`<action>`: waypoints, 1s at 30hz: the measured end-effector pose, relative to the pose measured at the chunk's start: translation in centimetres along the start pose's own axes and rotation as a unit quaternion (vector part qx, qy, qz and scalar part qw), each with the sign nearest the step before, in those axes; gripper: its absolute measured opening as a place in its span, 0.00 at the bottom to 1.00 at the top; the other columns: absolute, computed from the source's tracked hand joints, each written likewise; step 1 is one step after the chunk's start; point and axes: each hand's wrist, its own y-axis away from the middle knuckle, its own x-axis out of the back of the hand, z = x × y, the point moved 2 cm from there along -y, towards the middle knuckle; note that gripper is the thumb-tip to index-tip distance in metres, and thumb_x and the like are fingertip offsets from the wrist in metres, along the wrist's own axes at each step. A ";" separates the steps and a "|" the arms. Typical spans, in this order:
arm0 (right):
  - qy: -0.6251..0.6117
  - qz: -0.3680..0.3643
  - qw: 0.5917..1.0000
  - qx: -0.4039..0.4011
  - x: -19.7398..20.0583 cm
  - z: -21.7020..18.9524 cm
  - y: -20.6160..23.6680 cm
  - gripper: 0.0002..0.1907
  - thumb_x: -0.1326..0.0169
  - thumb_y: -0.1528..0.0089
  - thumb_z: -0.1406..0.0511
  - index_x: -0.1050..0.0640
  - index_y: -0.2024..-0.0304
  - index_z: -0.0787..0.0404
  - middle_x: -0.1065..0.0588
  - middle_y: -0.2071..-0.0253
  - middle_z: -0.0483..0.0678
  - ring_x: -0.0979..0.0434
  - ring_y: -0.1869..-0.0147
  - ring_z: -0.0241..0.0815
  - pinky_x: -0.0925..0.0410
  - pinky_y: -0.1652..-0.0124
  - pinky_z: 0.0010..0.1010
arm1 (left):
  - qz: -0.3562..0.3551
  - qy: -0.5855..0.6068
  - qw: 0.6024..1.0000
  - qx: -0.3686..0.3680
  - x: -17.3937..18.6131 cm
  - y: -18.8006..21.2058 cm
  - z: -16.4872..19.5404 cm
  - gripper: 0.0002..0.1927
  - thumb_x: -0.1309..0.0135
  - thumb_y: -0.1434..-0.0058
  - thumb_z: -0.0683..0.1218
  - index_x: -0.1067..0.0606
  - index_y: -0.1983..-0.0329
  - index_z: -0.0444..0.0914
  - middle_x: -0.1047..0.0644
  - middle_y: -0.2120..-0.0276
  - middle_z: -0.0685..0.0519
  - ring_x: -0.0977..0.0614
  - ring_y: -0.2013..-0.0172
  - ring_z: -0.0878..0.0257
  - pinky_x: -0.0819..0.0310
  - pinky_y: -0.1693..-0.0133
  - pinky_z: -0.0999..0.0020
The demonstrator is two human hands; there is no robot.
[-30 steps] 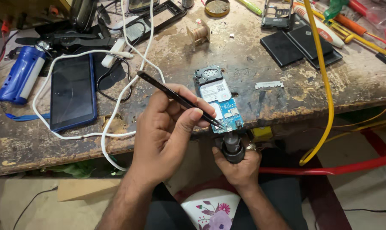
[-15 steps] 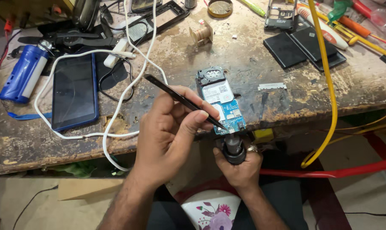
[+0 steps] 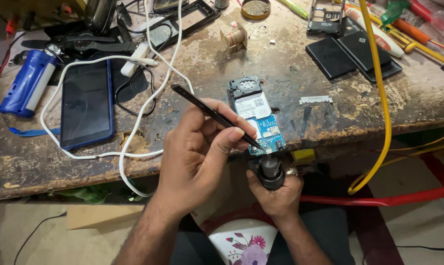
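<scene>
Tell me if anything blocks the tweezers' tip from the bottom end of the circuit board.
Nothing visible does. The left hand holds the black tweezers, whose tip already sits at the lower edge of the blue circuit board. The right hand grips a black cylindrical tool just below the board, off the tweezers' path.

Scuffed wood bench [image 3: 45, 162], bare floor [image 3: 50, 243].

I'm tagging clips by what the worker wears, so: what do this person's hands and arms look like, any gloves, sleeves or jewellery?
Both hands are bare, with no gloves. The left hand and its forearm show no sleeve, watch or ring in view. The right hand is also ungloved, with a bare forearm; a small metallic glint at one finger may be a ring, but it is too small to be sure. Nothing is strapped to either arm.
</scene>
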 end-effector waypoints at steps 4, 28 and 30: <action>0.003 -0.002 1.000 0.006 0.0 -0.1 0.0 0.20 0.32 0.45 0.64 0.21 0.52 0.63 0.18 0.62 0.45 0.19 0.59 0.33 0.25 0.56 0.29 | -0.001 0.001 1.000 0.003 0.0 0.0 0.0 0.08 0.52 0.27 0.37 0.33 0.47 0.31 0.19 0.57 0.48 0.17 0.56 0.67 0.19 0.52 0.72; 0.009 0.006 1.000 0.019 -0.1 -0.4 0.0 0.22 0.32 0.45 0.65 0.22 0.50 0.64 0.18 0.60 0.47 0.19 0.58 0.33 0.26 0.54 0.30 | 0.004 0.008 1.000 0.002 0.1 0.2 -0.2 0.09 0.52 0.26 0.37 0.33 0.45 0.32 0.19 0.56 0.47 0.17 0.54 0.66 0.18 0.52 0.71; 0.013 0.004 1.000 0.019 -0.1 -0.4 0.0 0.21 0.32 0.45 0.65 0.22 0.52 0.63 0.18 0.61 0.46 0.19 0.58 0.33 0.25 0.55 0.29 | 0.009 0.028 1.000 -0.004 0.1 0.4 -0.5 0.10 0.52 0.26 0.37 0.34 0.44 0.32 0.20 0.54 0.46 0.17 0.53 0.65 0.19 0.51 0.70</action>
